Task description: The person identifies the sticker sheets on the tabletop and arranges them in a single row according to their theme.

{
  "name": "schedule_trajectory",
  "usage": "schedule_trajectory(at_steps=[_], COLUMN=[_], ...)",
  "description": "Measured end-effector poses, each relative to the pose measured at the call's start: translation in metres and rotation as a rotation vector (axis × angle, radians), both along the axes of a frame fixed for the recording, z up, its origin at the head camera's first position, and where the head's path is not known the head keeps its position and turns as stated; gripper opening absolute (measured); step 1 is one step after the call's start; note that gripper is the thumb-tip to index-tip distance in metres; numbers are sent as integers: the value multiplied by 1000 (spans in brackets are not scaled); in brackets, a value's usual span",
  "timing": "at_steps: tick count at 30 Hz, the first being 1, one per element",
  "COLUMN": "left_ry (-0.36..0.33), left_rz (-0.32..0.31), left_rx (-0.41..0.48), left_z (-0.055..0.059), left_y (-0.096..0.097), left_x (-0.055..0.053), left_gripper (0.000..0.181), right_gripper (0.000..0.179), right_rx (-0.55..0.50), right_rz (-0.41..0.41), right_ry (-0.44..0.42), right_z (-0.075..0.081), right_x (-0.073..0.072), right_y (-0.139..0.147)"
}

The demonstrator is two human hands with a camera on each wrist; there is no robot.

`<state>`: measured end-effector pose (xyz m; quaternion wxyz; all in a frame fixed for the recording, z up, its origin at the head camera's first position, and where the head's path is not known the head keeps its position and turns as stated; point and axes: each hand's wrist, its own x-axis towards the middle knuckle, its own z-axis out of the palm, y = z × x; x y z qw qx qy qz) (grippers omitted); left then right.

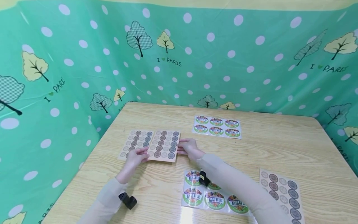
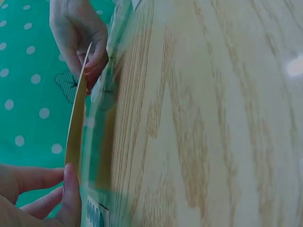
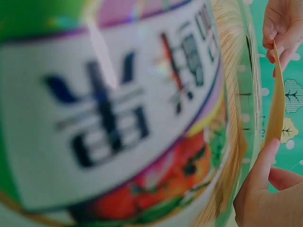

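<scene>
Holds a tan sticker sheet [image 1: 164, 144] by opposite edges, raised above the table [image 1: 279, 146]. Pinches its left edge, near the front corner, between thumb and fingers of the left hand [image 1: 136, 157]; pinches its right edge likewise with the right hand [image 1: 189, 147]. Appears edge-on and slightly bowed in both wrist views. Shows a second tan sheet [image 1: 134, 143] just left of the held one. Includes, on the table, a far fruit-label sheet [image 1: 216, 127] beyond the right hand, plus a near fruit-label sheet [image 1: 193, 196] and a third tan sheet [image 1: 293, 194], both partly covered by the right sleeve [image 1: 243, 185].
</scene>
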<state>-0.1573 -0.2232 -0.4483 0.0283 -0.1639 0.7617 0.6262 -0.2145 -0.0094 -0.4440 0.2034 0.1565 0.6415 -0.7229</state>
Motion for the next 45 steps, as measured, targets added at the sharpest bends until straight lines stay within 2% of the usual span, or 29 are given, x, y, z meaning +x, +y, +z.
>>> schedule_trajectory(at_steps=[5, 9, 12, 22, 29, 45], left_ry=[12, 27, 12, -15, -20, 7], left_rz=[-5, -20, -25, -38, -41, -66], left_rx=[-9, 22, 36, -49, -93, -166], left_z=[8, 4, 0, 10, 9, 11], left_y=[2, -2, -5, 0, -1, 0], left_x=[0, -1, -3, -3, -4, -3], left_gripper=[39, 40, 40, 39, 40, 38], right_gripper=[34, 33, 32, 32, 34, 36], right_rx=[-22, -9, 13, 64, 83, 134], right_rz=[-9, -9, -5, 35, 60, 84], right_ry=[-11, -15, -6, 24, 68, 78], right_z=[5, 5, 3, 1, 0, -4], right_x=[1, 0, 0, -2, -2, -4], right_y=[-1, -2, -4, -5, -6, -10])
